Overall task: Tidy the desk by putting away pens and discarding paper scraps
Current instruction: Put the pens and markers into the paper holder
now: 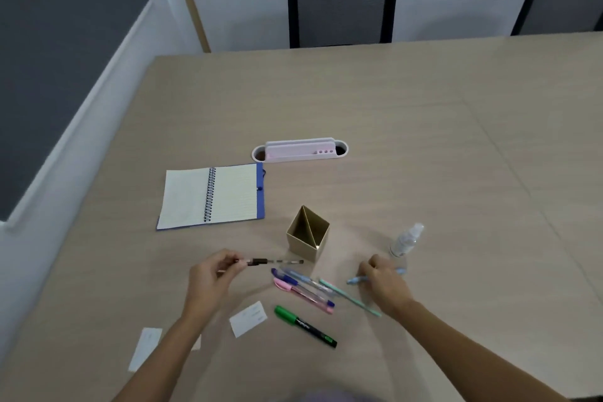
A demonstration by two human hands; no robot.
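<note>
My left hand (212, 274) holds a black patterned pen (274, 261) level above the desk, its tip pointing right toward the tan square pen holder (308, 235). My right hand (381, 281) is closed on a light blue pen (354, 279) lying low at the desk. Between my hands lie a blue pen (287, 277), a pink pen (303, 295), a clear pen and a mint pen (349, 297). A green marker (305, 326) lies nearer me. Paper scraps rest at the front: one (248, 318) by my left forearm, another (145, 349) farther left, a third partly hidden under my left arm.
An open spiral notebook (212, 196) lies left of centre. A white and pink desk organiser (300, 152) stands behind it. A small spray bottle (406, 240) stands right of the holder. Two black chairs (341, 6) face the far desk edge. The desk's left edge runs diagonally.
</note>
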